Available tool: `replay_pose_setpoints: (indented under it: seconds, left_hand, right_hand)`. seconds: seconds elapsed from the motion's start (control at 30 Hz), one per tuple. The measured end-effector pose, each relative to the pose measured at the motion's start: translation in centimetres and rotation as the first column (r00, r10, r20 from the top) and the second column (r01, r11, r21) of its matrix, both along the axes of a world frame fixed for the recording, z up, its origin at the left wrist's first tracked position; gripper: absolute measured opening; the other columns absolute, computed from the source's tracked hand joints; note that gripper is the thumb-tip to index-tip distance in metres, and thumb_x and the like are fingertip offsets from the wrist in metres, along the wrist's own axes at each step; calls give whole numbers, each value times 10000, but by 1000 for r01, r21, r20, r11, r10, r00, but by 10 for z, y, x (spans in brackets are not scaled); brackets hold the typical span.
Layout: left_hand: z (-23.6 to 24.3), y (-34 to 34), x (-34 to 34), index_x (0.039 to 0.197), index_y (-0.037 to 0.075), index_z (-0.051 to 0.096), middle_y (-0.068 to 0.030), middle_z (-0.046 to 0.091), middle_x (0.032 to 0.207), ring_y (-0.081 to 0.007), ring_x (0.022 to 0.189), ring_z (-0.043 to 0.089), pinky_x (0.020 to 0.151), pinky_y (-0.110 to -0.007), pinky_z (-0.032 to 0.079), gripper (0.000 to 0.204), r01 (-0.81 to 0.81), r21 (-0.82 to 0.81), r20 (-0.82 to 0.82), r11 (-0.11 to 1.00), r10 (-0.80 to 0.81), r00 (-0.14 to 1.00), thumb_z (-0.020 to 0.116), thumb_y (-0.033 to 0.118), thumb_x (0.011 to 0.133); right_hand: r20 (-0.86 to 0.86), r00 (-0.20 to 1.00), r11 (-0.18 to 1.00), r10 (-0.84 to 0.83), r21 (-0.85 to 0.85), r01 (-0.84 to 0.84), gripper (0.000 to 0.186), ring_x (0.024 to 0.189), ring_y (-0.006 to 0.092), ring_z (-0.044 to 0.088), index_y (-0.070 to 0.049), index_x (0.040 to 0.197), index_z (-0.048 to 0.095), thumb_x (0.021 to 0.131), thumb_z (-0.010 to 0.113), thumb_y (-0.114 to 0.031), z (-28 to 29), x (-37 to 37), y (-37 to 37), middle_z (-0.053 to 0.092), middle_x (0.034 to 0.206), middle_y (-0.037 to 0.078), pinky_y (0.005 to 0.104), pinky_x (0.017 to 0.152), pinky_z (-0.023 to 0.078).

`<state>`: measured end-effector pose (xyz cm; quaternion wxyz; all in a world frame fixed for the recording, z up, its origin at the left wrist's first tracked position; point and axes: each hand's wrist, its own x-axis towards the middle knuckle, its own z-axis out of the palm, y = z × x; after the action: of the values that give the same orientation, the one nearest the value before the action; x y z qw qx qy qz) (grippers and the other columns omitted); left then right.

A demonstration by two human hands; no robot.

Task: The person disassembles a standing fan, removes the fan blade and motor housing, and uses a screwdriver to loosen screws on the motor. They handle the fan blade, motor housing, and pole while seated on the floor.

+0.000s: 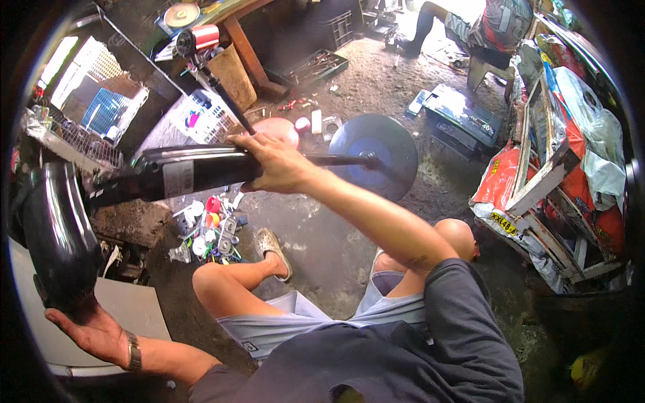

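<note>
A black stand fan without visible blades or guard stretches across the view, its glossy motor housing [64, 228] at the far left. A body section [191, 173] with a pale label joins the housing to a thin pole and a wide, dark round base [342, 138] on the floor. My right hand [275, 161] wraps over the end of that body section where the pole comes out. Palm up, my left hand [97, 332] holds the lower end of the housing; its thumb sticks out and its fingers are partly hidden behind it.
Beyond the fan stands a pole with a red-and-white motor [198, 40] and a pink round base [277, 131]. Loose small parts [211, 228] lie near my foot. A toolbox [463, 117], a tool tray [319, 67] and wooden frames with sacks [551, 181] surround me. Another person [497, 30] sits far right.
</note>
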<state>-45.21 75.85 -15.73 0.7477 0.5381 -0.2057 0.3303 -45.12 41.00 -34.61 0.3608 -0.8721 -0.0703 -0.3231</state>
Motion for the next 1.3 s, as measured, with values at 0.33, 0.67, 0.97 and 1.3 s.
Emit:
replay_pose_setpoints:
  seconds: [0.33, 0.67, 0.97, 1.3]
  left_hand:
    - [-56, 151, 61, 1370, 47, 521, -129, 542, 1393, -295, 1263, 532, 1080, -481, 408, 493, -139, -129, -300, 982, 95, 949, 485, 353, 985]
    - [-126, 150, 73, 1237, 26, 597, -138, 618, 1259, -311, 1171, 578, 1054, -450, 403, 340, -177, 722, -99, 669, 353, 930, 512, 113, 920]
    - [-302, 350, 95, 1321, 60, 557, -122, 569, 1360, -334, 1253, 528, 1046, -563, 402, 523, -406, -348, -782, 845, -22, 623, 409, 395, 946]
    - [-496, 445, 7, 1250, 89, 631, -99, 668, 1207, -333, 1094, 633, 935, -538, 492, 489, -669, -273, -942, 691, -49, 333, 429, 364, 900]
  right_hand:
    - [252, 907, 940, -338, 129, 315, 652, 1297, 348, 429, -88, 1347, 492, 732, 706, -64, -82, -9, 109, 497, 1323, 158, 466, 1115, 320]
    - [-13, 988, -726, -153, 680, -104, 382, 1041, 342, 585, -104, 1080, 536, 902, 610, -434, -243, 20, -2, 609, 1066, 137, 535, 909, 478]
    - [-148, 989, -755, -22, 651, 81, 190, 1000, 313, 628, -66, 976, 598, 871, 658, -213, -281, 40, 15, 651, 971, 108, 544, 905, 493]
    - [-314, 898, -358, 307, 836, 415, 273, 937, 317, 642, -52, 1033, 566, 848, 730, -170, -323, 59, 23, 611, 965, 120, 613, 822, 566]
